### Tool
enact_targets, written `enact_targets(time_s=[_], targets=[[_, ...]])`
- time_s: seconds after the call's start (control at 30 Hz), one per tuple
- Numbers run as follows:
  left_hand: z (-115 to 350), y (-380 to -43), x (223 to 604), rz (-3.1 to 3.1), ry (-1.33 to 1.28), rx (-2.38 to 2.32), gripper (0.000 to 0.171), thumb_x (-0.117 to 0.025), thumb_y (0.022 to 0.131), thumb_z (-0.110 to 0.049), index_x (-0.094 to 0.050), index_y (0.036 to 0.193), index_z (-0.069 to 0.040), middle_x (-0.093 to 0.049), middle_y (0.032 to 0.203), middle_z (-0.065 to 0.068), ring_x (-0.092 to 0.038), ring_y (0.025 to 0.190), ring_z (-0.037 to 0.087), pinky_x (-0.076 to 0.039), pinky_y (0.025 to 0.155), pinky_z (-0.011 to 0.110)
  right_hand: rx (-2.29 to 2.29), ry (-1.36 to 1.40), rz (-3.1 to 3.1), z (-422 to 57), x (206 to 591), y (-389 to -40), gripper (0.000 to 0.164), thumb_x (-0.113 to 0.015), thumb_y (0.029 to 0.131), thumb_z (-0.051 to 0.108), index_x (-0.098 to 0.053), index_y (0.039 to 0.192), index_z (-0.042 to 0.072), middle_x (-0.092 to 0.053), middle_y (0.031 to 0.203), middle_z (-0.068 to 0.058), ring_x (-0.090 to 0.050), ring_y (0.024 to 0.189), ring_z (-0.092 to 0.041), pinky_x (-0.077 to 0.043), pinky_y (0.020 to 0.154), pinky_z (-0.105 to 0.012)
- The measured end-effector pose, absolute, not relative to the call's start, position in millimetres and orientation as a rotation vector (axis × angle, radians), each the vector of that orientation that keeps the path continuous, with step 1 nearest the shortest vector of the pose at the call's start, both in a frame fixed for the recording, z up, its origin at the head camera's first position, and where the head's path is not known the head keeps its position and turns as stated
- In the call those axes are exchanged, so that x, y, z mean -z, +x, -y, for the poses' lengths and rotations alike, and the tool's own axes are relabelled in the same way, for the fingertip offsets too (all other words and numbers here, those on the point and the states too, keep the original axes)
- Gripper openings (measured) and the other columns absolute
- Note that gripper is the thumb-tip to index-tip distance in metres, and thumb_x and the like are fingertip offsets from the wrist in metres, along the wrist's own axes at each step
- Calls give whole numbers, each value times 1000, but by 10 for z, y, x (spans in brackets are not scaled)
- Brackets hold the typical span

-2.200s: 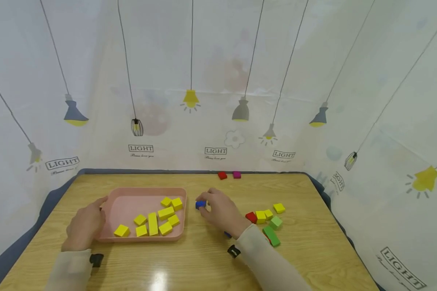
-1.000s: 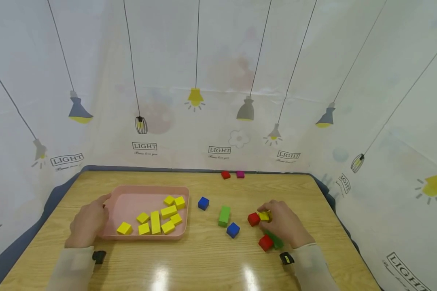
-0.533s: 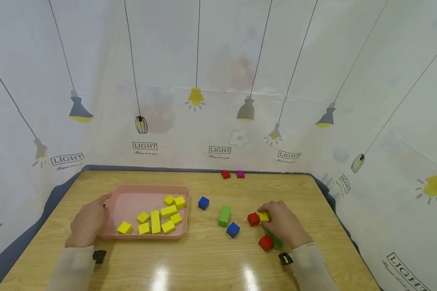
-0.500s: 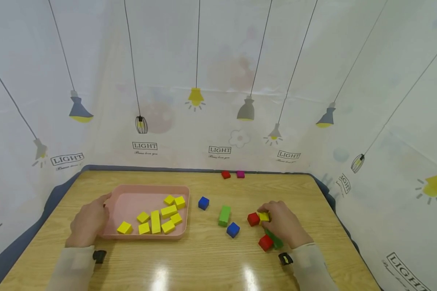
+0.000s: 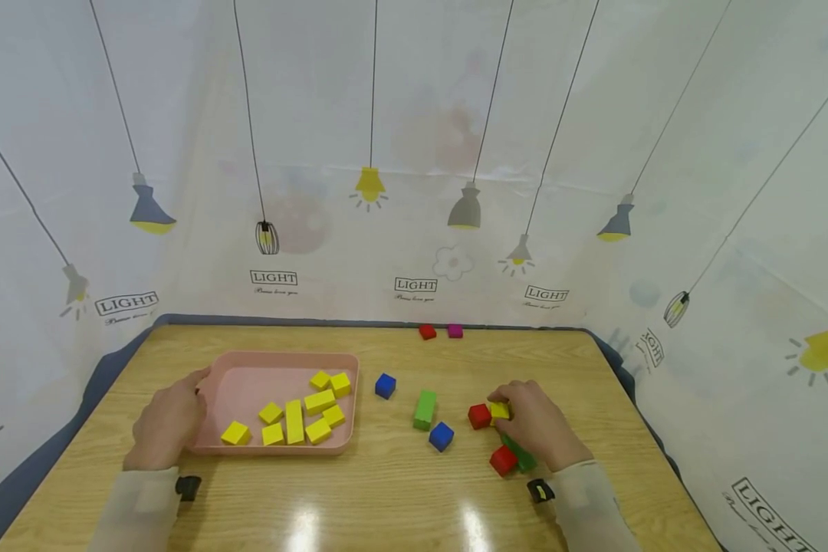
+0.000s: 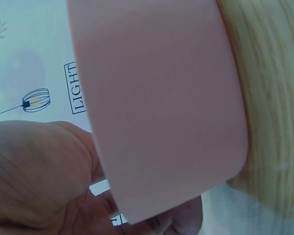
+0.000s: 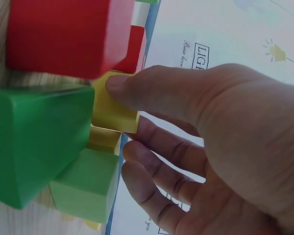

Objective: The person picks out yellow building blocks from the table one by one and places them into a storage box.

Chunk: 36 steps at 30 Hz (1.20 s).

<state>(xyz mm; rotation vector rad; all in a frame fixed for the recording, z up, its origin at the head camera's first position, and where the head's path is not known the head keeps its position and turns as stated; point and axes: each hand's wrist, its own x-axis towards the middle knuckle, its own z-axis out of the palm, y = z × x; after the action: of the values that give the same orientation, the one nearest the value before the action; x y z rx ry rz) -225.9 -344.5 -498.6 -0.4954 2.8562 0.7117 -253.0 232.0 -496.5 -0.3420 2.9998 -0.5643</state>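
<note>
My left hand grips the left side of a pink tray holding several yellow blocks. The left wrist view shows the tray's outer wall filling the middle, with fingers partly hidden behind it. On the right, my right hand pinches a yellow cube between thumb and fingers, beside a red cube. Close up in the right wrist view, the thumb lies on that yellow cube. A dark green block, a light green cube and another red block surround it.
Between tray and right hand lie two blue cubes and a light green block. A red cube sits nearer the front. Small red and magenta blocks lie at the table's back edge, before a patterned cloth.
Earlier the right hand held a blue cube beside the tray; it let go, moved right and took hold of the yellow cube. The left hand stays on the tray.
</note>
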Motion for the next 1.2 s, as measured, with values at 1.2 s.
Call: enact_targets(time_s=[1.2], targets=[[3420, -2249, 4965, -2855, -502, -708, 64, -46, 119, -12, -34, 181, -6, -52, 167, 42, -65, 99, 43, -47, 73, 46, 769, -493, -3025, -1859, 4822, -2602, 38, -89, 102, 7, -81, 138, 2, -72, 112, -8, -60, 91, -16, -57, 81, -32]])
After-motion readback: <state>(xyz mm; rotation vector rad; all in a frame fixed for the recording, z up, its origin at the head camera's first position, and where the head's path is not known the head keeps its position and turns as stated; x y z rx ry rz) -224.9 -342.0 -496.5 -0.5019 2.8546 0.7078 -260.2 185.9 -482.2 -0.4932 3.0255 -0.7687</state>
